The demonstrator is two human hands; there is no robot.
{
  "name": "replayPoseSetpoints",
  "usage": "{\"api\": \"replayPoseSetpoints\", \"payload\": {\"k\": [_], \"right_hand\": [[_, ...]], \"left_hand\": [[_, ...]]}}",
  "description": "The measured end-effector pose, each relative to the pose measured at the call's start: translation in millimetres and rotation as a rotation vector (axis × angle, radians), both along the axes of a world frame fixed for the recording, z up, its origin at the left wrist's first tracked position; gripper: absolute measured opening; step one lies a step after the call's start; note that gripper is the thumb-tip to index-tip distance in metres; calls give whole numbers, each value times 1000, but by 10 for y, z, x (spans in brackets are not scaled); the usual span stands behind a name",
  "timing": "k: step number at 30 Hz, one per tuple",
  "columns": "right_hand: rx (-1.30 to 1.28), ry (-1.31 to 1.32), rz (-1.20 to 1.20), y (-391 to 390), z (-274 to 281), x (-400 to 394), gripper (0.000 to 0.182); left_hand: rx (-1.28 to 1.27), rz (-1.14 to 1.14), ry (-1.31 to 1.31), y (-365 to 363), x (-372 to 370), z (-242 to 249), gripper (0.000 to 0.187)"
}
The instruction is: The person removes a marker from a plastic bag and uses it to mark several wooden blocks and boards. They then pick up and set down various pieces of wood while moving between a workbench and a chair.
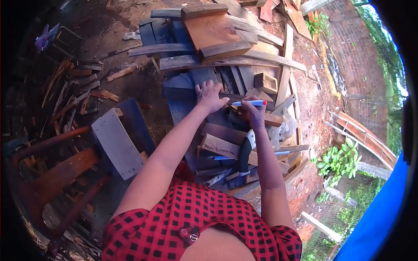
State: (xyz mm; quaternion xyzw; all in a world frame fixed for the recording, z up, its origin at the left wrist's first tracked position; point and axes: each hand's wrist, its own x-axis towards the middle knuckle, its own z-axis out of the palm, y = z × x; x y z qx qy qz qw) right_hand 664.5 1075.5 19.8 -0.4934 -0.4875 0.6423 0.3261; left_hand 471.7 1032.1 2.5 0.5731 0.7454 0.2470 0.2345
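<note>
My left hand (210,96) is closed over a dark plank (183,93), its fingers bent across the far edge and its thumb pointing right. Just to its right, my right hand (254,114) grips a white and blue marker pen (248,103) with a red end, held close over the wood. Where the pen's left end meets the plank is partly hidden. Below the right wrist lies a black and white curved handle (245,152), like that of a handsaw. Beside it rests a pale wooden block (220,146). A small hollowed wooden block (265,83) sits beyond my right hand.
A wide board with raised ends (211,32) lies on long planks (178,62) at the far side. To my left stand a wooden chair (65,174) and a pale board (116,143). Scrap wood (82,93) litters the ground; a brick wall (348,48) rises at right.
</note>
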Motion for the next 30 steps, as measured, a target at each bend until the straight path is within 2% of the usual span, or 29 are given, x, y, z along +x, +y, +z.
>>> {"api": "replayPoseSetpoints", "payload": {"k": [2,5,8,11,20,30], "right_hand": [[108,-91,63,11,-37,5,11],[-15,60,5,-10,77,-8,12],[-35,33,-86,-6,166,-56,12],[56,44,-63,5,104,-71,12],[22,32,30,-14,102,-37,11],[30,-20,-21,-47,194,-63,16]], "left_hand": [[-9,-4,3,3,0,2,39],[-11,-4,13,0,1,5,39],[-45,-13,-4,6,-3,27,39],[-37,-15,-2,6,-4,22,39],[-12,-10,8,5,0,0,37],[-34,-17,7,6,4,11,35]]}}
